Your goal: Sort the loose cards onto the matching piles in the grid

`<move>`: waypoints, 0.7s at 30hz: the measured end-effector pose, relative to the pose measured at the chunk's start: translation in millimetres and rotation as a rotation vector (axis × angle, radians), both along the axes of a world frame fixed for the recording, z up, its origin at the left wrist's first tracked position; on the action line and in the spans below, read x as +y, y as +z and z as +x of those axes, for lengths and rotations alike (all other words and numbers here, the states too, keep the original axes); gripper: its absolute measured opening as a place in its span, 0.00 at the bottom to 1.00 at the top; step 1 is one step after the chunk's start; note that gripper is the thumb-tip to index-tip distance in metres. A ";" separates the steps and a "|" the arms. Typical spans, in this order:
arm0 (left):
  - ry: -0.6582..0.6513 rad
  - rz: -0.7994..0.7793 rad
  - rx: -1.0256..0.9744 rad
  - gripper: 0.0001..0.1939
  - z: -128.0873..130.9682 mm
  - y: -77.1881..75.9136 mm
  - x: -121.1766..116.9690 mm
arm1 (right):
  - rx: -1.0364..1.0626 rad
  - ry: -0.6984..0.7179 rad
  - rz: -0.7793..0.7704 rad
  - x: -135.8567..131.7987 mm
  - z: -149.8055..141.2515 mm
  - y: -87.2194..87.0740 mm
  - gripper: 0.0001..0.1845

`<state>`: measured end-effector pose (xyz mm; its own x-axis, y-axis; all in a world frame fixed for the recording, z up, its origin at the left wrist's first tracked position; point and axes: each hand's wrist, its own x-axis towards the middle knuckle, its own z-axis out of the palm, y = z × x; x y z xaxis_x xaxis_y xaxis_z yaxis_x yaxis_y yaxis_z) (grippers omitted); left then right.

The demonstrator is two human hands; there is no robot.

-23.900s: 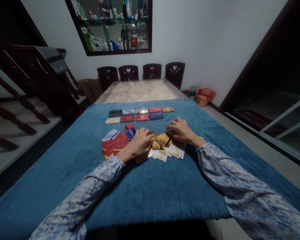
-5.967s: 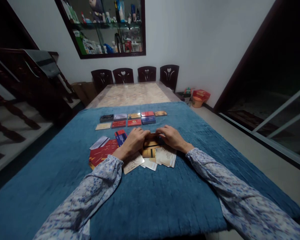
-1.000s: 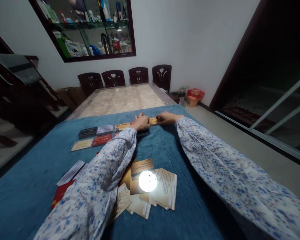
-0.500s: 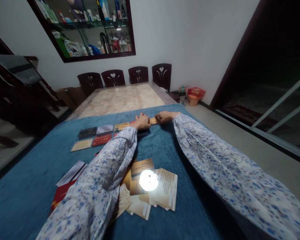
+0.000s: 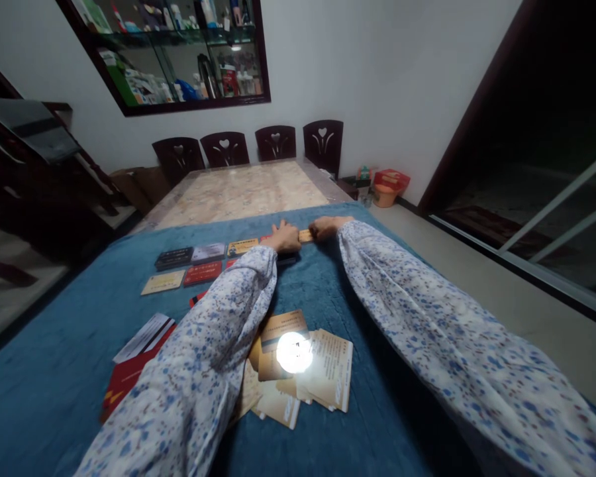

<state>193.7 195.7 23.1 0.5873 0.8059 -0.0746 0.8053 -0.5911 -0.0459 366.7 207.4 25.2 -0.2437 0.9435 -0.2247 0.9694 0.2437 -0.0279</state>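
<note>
At the far right end of the card rows, a yellow card (image 5: pixel 306 236) shows between my two hands. My left hand (image 5: pixel 284 237) is at its left edge with bent fingers, above a dark card stack (image 5: pixel 288 259) partly covered by the wrist. From the other side my right hand (image 5: pixel 325 227) closes on the card, its fingertips curled inward. To the left lie black cards (image 5: pixel 173 258), silver-grey cards (image 5: pixel 208 252), a yellow card with dark print (image 5: pixel 242 247), a red stack (image 5: pixel 202 273) and a pale gold card (image 5: pixel 162 282). My left sleeve hides part of the lower row.
Loose gold and cream cards (image 5: pixel 328 371) overlap near me, under a bright light spot. Red and white cards (image 5: pixel 142 344) lie partly beneath my left sleeve. A blue cloth (image 5: pixel 377 397) covers the near table; the marbled tabletop (image 5: pixel 248 192) and chairs (image 5: pixel 322 146) are beyond.
My hands have drawn slightly closer together, and a little less of the yellow card shows between them. The view has shifted slightly; the laid-out cards stay in their places.
</note>
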 end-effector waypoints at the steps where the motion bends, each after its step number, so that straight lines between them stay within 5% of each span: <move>1: -0.002 0.001 0.002 0.20 -0.3 0.0 -0.2 | 0.000 0.000 -0.001 -0.1 0.0 -0.5 0.22; 16: -0.010 0.004 -0.043 0.22 -4.2 3.6 -13.1 | -0.020 -0.003 0.029 -22.5 -2.5 7.3 0.23; 21: -0.016 0.008 -0.053 0.22 -8.5 6.6 -21.5 | 0.016 -0.029 0.079 -27.4 1.8 3.6 0.30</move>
<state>185.1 174.2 29.7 0.6035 0.7965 -0.0362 0.7969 -0.6041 -0.0080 368.5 180.0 28.9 -0.2192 0.9648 -0.1453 0.9757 0.2179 -0.0248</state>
